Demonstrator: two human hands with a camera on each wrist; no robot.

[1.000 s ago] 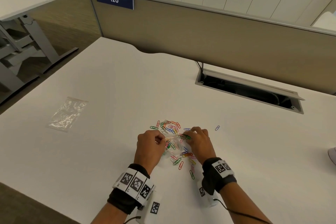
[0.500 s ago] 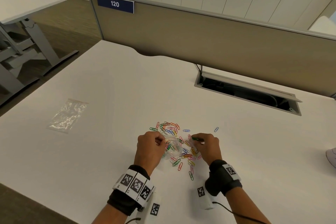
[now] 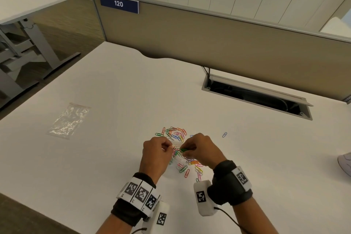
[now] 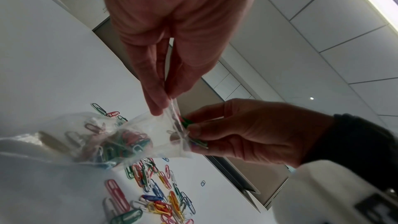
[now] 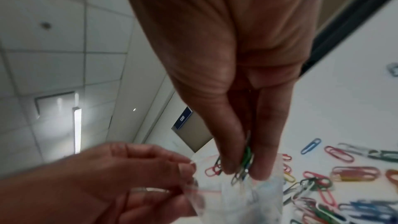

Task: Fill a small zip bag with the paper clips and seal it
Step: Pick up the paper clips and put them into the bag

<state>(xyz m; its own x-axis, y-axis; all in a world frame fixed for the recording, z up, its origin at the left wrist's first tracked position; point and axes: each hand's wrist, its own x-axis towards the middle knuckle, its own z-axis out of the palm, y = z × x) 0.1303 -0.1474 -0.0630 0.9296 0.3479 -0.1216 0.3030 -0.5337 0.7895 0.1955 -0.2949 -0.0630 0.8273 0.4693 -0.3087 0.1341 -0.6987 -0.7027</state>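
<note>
A small clear zip bag [image 4: 137, 135] with several coloured paper clips inside hangs just above the white table [image 3: 114, 85]. My left hand [image 3: 167, 147] pinches one lip of its mouth, as the left wrist view [image 4: 163, 106] shows. My right hand [image 3: 185, 150] pinches a few clips, a green one [image 5: 245, 161] among them, at the bag's opening [image 5: 247, 188]. Loose coloured clips [image 3: 176, 133] lie scattered on the table beyond and under my hands, with more [image 3: 190, 167] nearer me. One blue clip [image 3: 224, 134] lies apart to the right.
A second, empty clear bag [image 3: 69, 120] lies flat at the table's left. A tan divider panel [image 3: 209, 43] with a "120" sign stands behind. An open cable tray slot [image 3: 256, 97] is set into the table at back right. A white object [image 3: 345, 163] pokes in at the right edge.
My right hand drew back to the right with clips half a second ago and has now come left again to the bag's mouth. The left hand has kept its hold on the bag.
</note>
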